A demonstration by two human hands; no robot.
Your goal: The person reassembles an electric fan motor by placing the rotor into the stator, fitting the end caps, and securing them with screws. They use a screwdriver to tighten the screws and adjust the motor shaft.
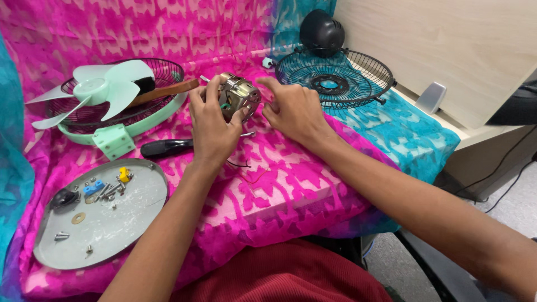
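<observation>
Left hand point(212, 126) fingers grip fan motor point(238, 96); right hand point(293, 109) fingers spread, touching motor edge.

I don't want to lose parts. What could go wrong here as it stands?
The small screws lie loose on the round metal tray, which sits near the table edge; a nudge could scatter them. The motor is held only by the left hand, so it might slip. Its thin wires trail loose and could snag.

motor point(239, 96) half hidden by fingers point(215, 98)
</observation>
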